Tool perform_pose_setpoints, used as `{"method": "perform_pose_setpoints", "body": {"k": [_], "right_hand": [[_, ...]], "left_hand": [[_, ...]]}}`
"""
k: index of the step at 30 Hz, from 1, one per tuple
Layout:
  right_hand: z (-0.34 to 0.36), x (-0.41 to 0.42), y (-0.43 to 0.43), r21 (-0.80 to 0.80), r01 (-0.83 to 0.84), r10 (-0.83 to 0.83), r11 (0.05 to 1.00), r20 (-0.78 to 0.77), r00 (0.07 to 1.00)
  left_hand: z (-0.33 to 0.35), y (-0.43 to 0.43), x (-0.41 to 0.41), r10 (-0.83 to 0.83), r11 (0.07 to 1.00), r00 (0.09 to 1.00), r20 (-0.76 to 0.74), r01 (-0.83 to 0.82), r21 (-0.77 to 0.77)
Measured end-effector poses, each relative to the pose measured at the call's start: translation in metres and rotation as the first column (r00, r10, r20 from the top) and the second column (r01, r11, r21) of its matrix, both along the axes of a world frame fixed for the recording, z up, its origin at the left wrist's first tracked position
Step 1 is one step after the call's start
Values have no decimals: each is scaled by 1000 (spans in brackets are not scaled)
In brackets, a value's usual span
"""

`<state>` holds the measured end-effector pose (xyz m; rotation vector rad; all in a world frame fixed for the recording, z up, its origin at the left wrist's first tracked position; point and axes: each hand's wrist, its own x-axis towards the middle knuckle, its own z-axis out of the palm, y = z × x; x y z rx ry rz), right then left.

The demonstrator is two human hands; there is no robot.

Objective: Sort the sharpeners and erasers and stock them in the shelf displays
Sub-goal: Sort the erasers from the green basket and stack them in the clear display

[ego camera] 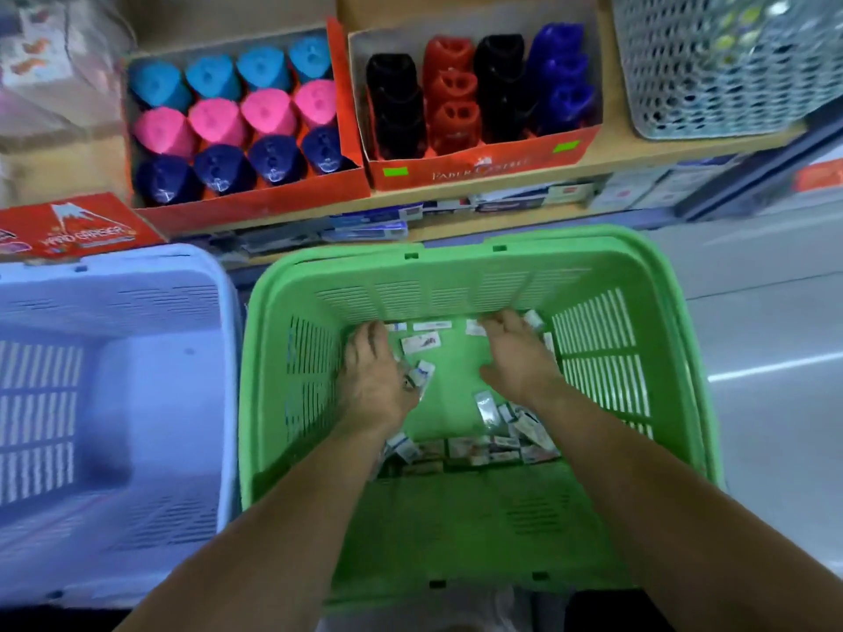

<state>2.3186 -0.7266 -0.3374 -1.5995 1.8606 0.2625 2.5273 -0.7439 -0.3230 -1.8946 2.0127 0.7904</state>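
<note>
A green basket (479, 531) stands in front of me with several small wrapped erasers (483, 449) scattered on its floor. Both my hands are inside it. My left hand (374, 380) is curled round a few erasers, and one wrapped eraser (422, 372) sticks out beside the palm. My right hand (515, 358) reaches to the far right corner, fingers down on loose erasers (533, 319) and thumb spread apart. On the shelf above, one red display box (237, 116) holds light blue, pink and navy sharpeners. A second red display box (479, 93) holds black, red and blue ones.
A pale blue basket (114, 403) stands to the left of the green one, touching it. A red eraser box (77, 225) lies at its far edge. A grey mesh basket (730, 61) sits on the shelf at the top right. Grey floor lies to the right.
</note>
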Motion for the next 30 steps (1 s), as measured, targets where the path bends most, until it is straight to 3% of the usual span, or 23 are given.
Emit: {"method": "perform_pose_setpoints", "body": {"k": [5, 8, 13, 16, 22, 26, 30], "right_hand": [[-6, 10, 2, -43, -20, 16, 999, -80, 997], [-6, 10, 1, -42, -105, 100, 994, -104, 990], [-5, 18, 2, 11, -78, 77, 997, 11, 997], [-5, 29, 6, 71, 38, -48, 997, 133, 990], [-11, 37, 16, 224, 238, -314, 945, 420, 852], [-14, 40, 18, 296, 291, -409, 910, 521, 749], [-17, 37, 17, 375, 328, -495, 867, 581, 646]], "left_hand": [[-9, 2, 5, -64, 995, 988, 138, 74, -69], [-11, -1, 6, -17, 999, 997, 82, 19, -28], [-8, -4, -1, 86, 992, 995, 42, -89, 89], [-7, -3, -6, 213, 967, 977, 18, -213, 137], [-6, -3, -7, 412, 894, 902, -127, -373, 249], [-5, 0, -7, 538, 824, 806, -246, -440, 358], [-5, -2, -6, 559, 800, 796, -232, -443, 406]]}}
